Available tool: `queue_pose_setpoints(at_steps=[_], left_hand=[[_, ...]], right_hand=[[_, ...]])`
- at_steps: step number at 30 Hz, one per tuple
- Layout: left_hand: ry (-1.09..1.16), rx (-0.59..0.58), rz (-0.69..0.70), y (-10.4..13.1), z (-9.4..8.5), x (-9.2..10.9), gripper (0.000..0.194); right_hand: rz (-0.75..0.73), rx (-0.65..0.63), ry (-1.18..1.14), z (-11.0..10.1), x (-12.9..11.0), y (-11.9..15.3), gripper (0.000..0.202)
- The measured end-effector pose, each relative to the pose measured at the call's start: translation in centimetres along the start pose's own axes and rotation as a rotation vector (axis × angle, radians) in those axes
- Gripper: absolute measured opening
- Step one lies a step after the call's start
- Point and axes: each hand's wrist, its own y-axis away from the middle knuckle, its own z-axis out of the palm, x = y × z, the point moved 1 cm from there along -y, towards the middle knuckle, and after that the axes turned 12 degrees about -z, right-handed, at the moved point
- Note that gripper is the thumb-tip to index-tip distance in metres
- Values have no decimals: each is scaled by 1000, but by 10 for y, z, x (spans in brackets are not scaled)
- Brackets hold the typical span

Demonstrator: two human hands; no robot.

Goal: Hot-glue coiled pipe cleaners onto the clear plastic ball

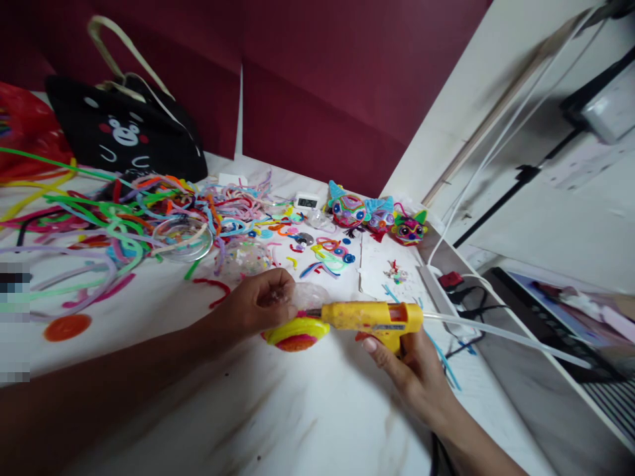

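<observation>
My right hand (414, 367) grips a yellow hot glue gun (367, 316) by its handle, thumb near the red trigger. A long translucent glue stick (506, 334) juts from the gun's back end. The nozzle points left and meets, or nearly meets, the edge of a rounded craft piece (296, 336) coiled in yellow, pink and orange fuzzy stems. Clear plastic (310, 295) shows on the piece's upper side. My left hand (265, 301) is closed on this piece, with fingertips pinched near the nozzle. Whether the nozzle touches it, I cannot tell.
Tangled pipe cleaners (124, 218) and a clear round dish (183, 241) lie left. Finished colourful animal heads (350, 210) stand at the back beside a small digital clock (307, 201). A black bag (124, 132) sits back left. A white power strip (439, 297) and cords run along the right edge.
</observation>
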Motion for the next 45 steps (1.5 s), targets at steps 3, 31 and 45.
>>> queue_pose_setpoints(at_steps=[3,31,45], left_hand=[[1,-1,5,-3,-1,-3,29],[26,70,-73,11,7,12,27],[12,68,-79,11,7,13,27]], right_hand=[[14,-2,9,1,-1,1,25],[24,-9,44,-1,2,3,28],[7,-29,50,-2,8,4,29]])
